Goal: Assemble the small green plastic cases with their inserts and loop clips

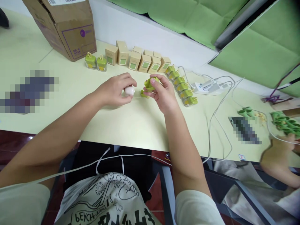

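Over the pale table, my left hand (117,90) is closed on a small white rounded piece (129,91) whose kind I cannot make out. My right hand (163,92) grips a yellow-green plastic cap (150,83) between thumb and fingers. Just below it, another small green piece (144,93) shows partly, half hidden by the fingers. A slanting row of small clear jars with green looped lids (180,83) stands right of my right hand. Two more such jars (101,63) sit beyond my left hand.
Several small brown cartons (134,61) line the wall behind my hands. A large cardboard box (67,31) stands at back left. White cables and a power strip (208,87) lie to the right. A co-worker's arm (278,156) is at far right, near green parts (286,122).
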{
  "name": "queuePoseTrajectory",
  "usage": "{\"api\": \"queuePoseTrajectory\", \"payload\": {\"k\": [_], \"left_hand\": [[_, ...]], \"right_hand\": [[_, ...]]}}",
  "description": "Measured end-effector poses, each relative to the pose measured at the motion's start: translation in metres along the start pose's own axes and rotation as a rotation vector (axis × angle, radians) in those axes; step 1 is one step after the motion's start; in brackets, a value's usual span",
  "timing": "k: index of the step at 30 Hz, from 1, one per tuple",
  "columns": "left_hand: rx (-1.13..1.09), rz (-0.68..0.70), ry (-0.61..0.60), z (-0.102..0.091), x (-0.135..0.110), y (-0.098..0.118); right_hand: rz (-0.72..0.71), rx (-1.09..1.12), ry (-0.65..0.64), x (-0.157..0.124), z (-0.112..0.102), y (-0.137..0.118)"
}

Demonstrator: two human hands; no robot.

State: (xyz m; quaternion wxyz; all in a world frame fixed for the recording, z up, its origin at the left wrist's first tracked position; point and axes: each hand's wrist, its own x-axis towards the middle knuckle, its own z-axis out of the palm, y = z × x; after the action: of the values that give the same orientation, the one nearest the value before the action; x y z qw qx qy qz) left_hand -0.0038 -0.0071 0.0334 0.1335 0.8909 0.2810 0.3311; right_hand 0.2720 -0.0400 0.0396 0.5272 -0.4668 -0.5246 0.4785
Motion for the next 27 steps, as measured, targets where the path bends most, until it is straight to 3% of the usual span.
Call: {"api": "queuePoseTrajectory", "payload": {"k": [7, 11, 17, 22, 27], "left_hand": [[0.104, -0.114, -0.058, -0.003, 0.000, 0.013], [0.131, -0.211, -0.011, -0.007, 0.002, 0.013], [0.140, -0.349, 0.050, -0.010, 0.002, -0.001], [0.173, -0.394, -0.016, -0.007, 0.001, -0.006], [0.182, -0.357, -0.085, -0.008, 0.000, -0.009]], "right_hand": [[0.015, -0.061, -0.046, -0.005, 0.004, -0.008], [0.058, -0.067, -0.110, -0.011, 0.009, -0.014], [-0.092, -0.345, -0.158, -0.014, 0.034, 0.007], [-0.260, -0.701, -0.035, -0.011, 0.048, 0.024], [-0.241, -0.831, -0.074, -0.008, 0.052, 0.032]]}}
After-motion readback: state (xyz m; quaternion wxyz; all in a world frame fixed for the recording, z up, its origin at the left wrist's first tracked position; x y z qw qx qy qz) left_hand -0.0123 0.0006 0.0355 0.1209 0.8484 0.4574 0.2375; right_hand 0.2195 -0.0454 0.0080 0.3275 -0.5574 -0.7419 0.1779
